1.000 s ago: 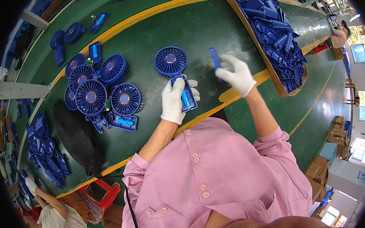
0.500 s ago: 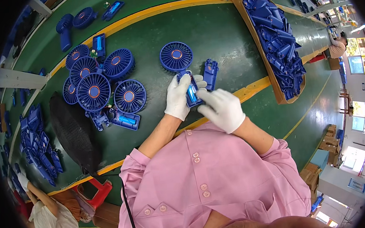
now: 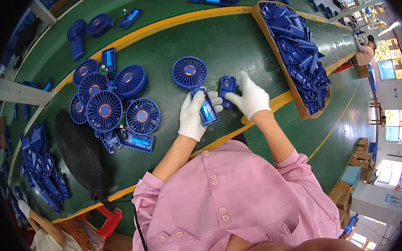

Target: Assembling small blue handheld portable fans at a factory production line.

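Note:
My white-gloved left hand (image 3: 192,116) is closed around the handle of a blue handheld fan (image 3: 189,73). The fan's round grille points away from me. Its handle lies open, with a light blue battery (image 3: 207,111) showing inside. To the right of it a separate blue handle shell (image 3: 228,90) rests on the green table. My right hand (image 3: 253,96), also gloved, is open beside that shell, thumb and fingers apart. The thumb tip is at the shell's right edge; whether it touches, I cannot tell.
Several more fans (image 3: 104,110) cluster at the left, some with opened handles. A black mesh bag (image 3: 80,151) and a heap of blue shells (image 3: 40,163) lie beyond them. A cardboard tray (image 3: 295,90) of blue parts stands at the right. Another person's gloved hand (image 3: 24,207) is at lower left.
My right hand has left the battery handle and moved right and up to the loose shell, its fingers spreading. My left hand still holds the fan, a little lower in view.

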Available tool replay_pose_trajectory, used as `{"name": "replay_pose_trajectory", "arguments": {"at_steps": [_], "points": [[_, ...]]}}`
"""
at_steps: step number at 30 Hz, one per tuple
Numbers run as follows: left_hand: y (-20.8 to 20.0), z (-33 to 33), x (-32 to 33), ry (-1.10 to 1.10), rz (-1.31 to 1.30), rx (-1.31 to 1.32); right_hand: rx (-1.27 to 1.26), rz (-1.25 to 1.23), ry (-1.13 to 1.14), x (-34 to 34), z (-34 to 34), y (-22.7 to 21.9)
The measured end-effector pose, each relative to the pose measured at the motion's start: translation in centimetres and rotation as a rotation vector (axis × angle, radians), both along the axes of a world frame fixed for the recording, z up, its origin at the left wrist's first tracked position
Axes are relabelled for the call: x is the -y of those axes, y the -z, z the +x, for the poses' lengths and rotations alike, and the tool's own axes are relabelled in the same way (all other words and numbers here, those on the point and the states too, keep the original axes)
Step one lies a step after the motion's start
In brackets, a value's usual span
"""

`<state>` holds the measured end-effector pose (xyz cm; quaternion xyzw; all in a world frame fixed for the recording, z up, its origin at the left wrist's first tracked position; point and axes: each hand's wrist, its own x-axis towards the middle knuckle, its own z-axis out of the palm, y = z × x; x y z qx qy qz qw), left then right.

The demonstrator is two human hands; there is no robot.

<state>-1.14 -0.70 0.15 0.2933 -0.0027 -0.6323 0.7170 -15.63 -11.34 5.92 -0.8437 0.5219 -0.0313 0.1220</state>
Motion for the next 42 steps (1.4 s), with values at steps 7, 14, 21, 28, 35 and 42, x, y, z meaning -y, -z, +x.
{"name": "replay_pose_trajectory", "arguments": {"at_steps": [7,14,21,28,35,42], "points": [[0.3,0.1,0.3,-0.032,-0.022,-0.002,0.531,0.212,-0.012,-2.3,1.6,3.3],[-0.1,0.6,0.0,-0.045,0.015,0.075,0.971,1.204,-0.085,-2.1,0.3,1.5],[0.3,0.9,0.0,-0.029,0.024,0.114,0.664,1.229,-0.167,-1.0,0.7,-0.6],[0.1,1.2,0.1,-0.022,-0.058,-0.094,0.363,0.383,-0.221,-3.1,1.6,-3.4],[-0.1,1.5,0.4,0.010,-0.041,-0.140,-0.050,0.006,-0.419,-5.2,4.9,-4.5],[0.0,1.6,0.3,0.074,-0.098,-0.261,-0.284,0.048,-0.499,-5.3,6.6,-5.6]]}}
